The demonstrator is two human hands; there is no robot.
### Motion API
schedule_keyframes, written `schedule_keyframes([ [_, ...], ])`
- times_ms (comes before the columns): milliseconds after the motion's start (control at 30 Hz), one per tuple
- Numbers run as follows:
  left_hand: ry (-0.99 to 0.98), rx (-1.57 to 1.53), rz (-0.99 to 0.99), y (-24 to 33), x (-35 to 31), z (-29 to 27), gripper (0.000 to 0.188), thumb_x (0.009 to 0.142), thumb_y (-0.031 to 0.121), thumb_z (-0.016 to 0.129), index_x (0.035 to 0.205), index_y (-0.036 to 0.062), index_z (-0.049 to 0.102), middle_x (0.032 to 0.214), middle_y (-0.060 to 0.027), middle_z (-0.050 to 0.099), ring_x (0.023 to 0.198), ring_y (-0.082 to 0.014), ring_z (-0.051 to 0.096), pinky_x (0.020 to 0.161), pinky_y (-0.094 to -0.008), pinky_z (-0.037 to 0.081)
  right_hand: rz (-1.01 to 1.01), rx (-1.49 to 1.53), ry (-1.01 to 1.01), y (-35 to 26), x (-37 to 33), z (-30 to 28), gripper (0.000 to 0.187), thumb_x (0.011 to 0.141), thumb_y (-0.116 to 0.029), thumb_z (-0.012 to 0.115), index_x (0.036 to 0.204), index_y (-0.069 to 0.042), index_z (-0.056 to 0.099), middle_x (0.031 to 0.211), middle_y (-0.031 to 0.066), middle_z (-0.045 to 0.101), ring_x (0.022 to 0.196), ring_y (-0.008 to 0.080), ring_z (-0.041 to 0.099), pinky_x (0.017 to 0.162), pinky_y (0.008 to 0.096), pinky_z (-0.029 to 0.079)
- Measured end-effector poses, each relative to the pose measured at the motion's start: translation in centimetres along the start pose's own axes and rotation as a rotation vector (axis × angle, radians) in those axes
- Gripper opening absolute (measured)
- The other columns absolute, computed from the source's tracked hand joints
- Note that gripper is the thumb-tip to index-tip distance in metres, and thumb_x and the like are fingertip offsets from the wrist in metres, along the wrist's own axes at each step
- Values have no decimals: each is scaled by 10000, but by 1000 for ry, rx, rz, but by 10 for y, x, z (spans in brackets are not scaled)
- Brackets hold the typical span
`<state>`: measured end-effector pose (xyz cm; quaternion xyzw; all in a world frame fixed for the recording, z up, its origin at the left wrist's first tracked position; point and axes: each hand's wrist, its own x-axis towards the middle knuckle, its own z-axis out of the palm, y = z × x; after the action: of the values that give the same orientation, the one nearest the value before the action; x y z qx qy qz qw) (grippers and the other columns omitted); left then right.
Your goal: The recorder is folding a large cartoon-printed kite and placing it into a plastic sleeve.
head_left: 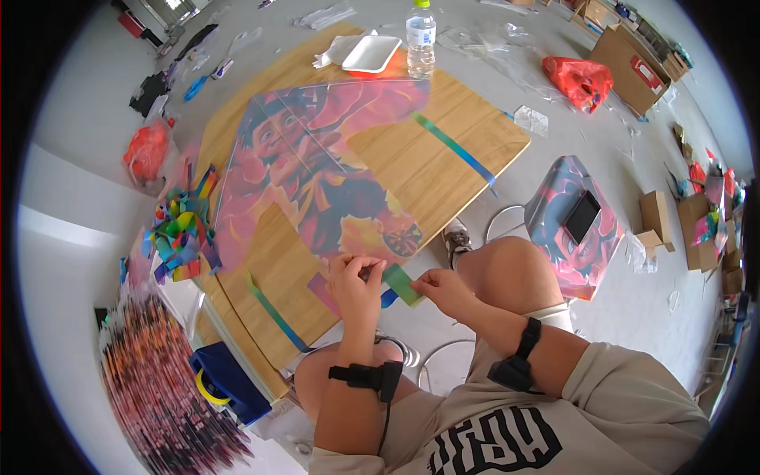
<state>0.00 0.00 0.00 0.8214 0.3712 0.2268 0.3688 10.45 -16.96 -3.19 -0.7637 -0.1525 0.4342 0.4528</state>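
Note:
A large translucent kite (317, 170) with a colourful cartoon print lies spread over a low wooden table (443, 158). At the table's near edge my left hand (356, 285) pinches one end of a short green and blue strip (402, 283), pressing near the kite's lower corner. My right hand (445, 289) grips the strip's other end just off the table edge. Both wrists wear black straps. A long green-blue ribbon (455, 146) hangs from the kite's right side, and another ribbon (273, 313) from its near left side.
A water bottle (420, 38) and a white tray (370, 54) stand at the table's far end. Colourful strips (182, 229) pile at the left edge. A stool with a phone (582, 218) stands to the right. Cardboard boxes (629, 67), red bags (580, 79) and a stack of printed sheets (158, 380) are on the floor.

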Motion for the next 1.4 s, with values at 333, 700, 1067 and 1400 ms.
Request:
schedule_keyframes([
  [333, 2, -21, -26, 3, -1, 0, 111, 832, 215, 859, 849, 149, 772, 1017, 38, 648, 860, -166, 656, 878, -411, 402, -6, 15, 14, 3, 1, 2, 381, 963, -370, 779, 1008, 9, 776, 861, 96, 759, 717, 147, 651, 655, 336, 516],
  [700, -14, 85, 40, 1, -1, -1, 167, 835, 269, 862, 922, 208, 733, 964, 30, 609, 984, -201, 615, 903, -478, 353, 22, 55, 6, -1, -1, -1, 372, 957, -363, 789, 984, 8, 770, 827, 74, 739, 695, 131, 619, 632, 328, 490],
  [1067, -2, -4, 21, -21, 7, 0, 182, 890, 184, 813, 973, 154, 654, 940, 38, 624, 853, -174, 633, 870, -415, 347, -51, 169, -7, 12, 5, 6, 370, 965, -368, 784, 1019, -3, 764, 864, 80, 760, 747, 138, 660, 672, 323, 514],
  [1400, -131, 609, 616, 16, -21, -23, 317, 933, 138, 640, 1211, 143, 792, 1335, 43, 729, 1176, -182, 650, 1040, -436, 397, -9, 204, 30, 13, 4, 10, 541, 1001, -523, 675, 1144, -6, 742, 992, 133, 771, 907, 207, 712, 810, 355, 555],
])
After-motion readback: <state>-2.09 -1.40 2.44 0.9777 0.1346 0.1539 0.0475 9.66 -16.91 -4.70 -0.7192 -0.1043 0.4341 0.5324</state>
